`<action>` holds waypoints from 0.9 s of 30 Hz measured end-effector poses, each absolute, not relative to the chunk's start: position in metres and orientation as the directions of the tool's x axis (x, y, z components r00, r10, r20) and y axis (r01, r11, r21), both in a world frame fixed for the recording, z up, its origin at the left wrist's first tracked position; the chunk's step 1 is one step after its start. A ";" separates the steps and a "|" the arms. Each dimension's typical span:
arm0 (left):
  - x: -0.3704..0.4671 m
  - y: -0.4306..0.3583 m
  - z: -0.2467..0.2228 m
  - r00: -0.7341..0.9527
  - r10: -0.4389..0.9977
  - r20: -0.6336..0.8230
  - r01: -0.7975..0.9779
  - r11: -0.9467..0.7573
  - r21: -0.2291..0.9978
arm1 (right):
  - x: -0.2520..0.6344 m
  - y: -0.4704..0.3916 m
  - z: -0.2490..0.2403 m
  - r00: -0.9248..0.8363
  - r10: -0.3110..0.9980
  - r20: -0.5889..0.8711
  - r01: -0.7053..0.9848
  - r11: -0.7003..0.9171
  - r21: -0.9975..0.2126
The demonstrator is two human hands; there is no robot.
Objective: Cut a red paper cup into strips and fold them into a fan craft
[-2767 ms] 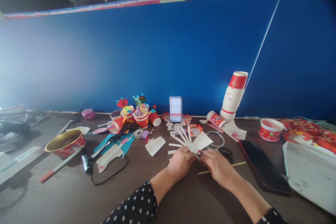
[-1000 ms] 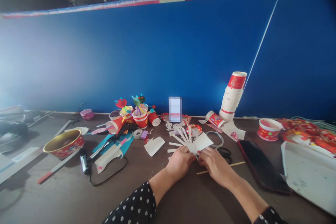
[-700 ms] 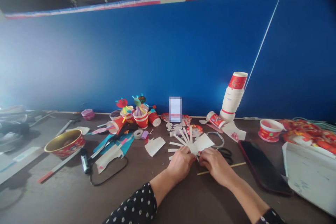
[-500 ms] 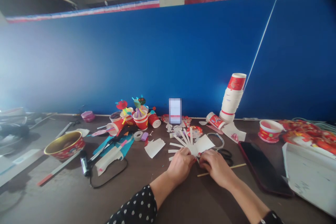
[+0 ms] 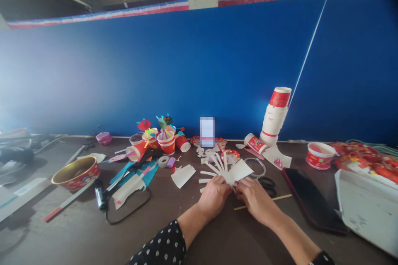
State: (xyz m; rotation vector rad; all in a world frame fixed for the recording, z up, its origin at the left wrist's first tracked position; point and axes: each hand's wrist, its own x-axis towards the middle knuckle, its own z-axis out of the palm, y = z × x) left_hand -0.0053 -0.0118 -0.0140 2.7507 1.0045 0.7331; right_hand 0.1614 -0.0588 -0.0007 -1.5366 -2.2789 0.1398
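Observation:
Both hands meet over a white paper cup cut into strips [image 5: 224, 166], its strips fanned outward to the left and top, with one wide uncut panel [image 5: 241, 170] on the right. My left hand [image 5: 215, 193] pinches the cut cup near its middle, fingers closed. Close beside it, my right hand [image 5: 252, 195] has its fingers bent and pressed together on the cup's right side. The fingertips hide the part between them. A thin wooden stick [image 5: 281, 197] lies partly under my right hand. Black-handled scissors [image 5: 268, 186] rest just behind that hand.
A black phone [image 5: 315, 198] and a white tray [image 5: 367, 211] lie to the right. Stacked paper cups [image 5: 275, 116] lean at the back. Decorated cups [image 5: 166, 143], a tape roll [image 5: 163, 161], a glue gun [image 5: 101, 194] and a gold-lined bowl [image 5: 76, 174] are on the left.
My right hand has shifted slightly left, and its fingers sit closer together on the cut cup. My left hand stays nearly where it was.

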 end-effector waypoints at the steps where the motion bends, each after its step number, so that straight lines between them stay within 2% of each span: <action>1: -0.005 -0.012 -0.014 0.664 0.631 0.401 0.572 -0.774 0.270 | 0.161 -0.059 -0.001 -0.330 0.909 0.255 0.872 0.397 -0.286; 17: -0.004 -0.010 -0.018 0.669 0.638 0.381 0.592 -0.767 0.245 | 0.161 -0.058 -0.004 -0.235 0.938 0.257 0.860 0.323 -0.396; 20: -0.003 -0.007 -0.021 0.669 0.624 0.403 0.585 -0.777 0.232 | 0.160 -0.058 -0.002 -0.280 0.921 0.271 0.869 0.363 -0.337; 27: -0.004 -0.007 -0.022 0.671 0.595 0.443 0.562 -0.797 0.219 | 0.157 -0.062 -0.003 -0.409 0.839 0.360 0.874 0.473 -0.109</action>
